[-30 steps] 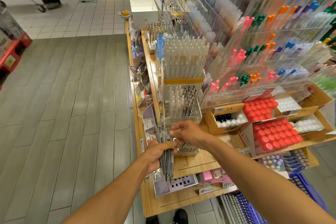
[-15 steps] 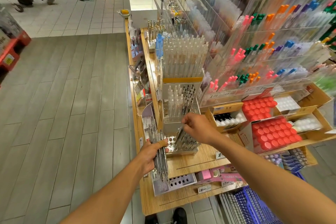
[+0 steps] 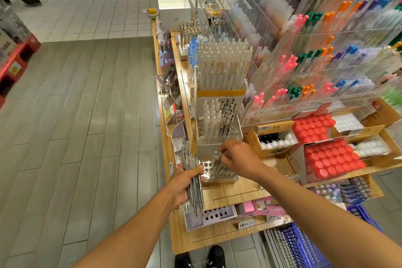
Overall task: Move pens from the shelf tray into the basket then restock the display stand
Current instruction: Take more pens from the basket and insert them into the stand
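the bundle of pens (image 3: 194, 183), thin, grey and metallic-looking, is gripped in the left hand (image 3: 185, 183), fingers curled around it, just left of the clear display stand (image 3: 217, 168). the right hand (image 3: 237, 158) pinches one pen (image 3: 218, 160) over the stand's near tier, a clear plastic block with round holes. many holes on its left side look unfilled, so i judge the restocking is only partly done; the bundle is left to place. the blue plastic basket (image 3: 304, 243), of lattice walls, is at near right, below the wooden shelf (image 3: 230, 191).
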`<state>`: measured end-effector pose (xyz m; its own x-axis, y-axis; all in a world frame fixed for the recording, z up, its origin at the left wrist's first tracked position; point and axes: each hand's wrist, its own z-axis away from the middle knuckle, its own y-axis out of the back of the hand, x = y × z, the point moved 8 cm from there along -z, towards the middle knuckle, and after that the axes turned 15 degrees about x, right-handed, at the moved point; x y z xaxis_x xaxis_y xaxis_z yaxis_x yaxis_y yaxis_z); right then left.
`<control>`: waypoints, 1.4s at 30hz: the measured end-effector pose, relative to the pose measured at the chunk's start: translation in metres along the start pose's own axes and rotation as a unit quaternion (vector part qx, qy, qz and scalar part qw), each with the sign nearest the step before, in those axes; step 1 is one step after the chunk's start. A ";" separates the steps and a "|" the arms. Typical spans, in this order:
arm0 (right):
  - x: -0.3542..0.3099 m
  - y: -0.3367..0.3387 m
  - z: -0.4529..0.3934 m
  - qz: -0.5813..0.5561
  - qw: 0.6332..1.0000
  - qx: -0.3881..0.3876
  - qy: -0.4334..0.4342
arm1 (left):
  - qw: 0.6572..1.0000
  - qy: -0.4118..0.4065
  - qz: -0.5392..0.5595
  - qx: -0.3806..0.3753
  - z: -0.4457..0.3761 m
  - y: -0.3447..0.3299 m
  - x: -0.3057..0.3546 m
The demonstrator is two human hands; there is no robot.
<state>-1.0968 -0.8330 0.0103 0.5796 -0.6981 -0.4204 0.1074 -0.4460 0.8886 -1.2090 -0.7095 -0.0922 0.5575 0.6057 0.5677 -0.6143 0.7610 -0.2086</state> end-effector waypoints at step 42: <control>-0.017 -0.017 0.030 0.003 0.994 -0.039 0.103 | 1.000 -0.019 -0.005 -0.002 0.006 -0.005 -0.002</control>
<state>-1.1330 -0.8306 -0.0033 0.7326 -0.5677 -0.3754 0.1608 -0.3916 0.9060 -1.2103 -0.7157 -0.0875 0.5424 0.5891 0.5990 -0.6070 0.7677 -0.2054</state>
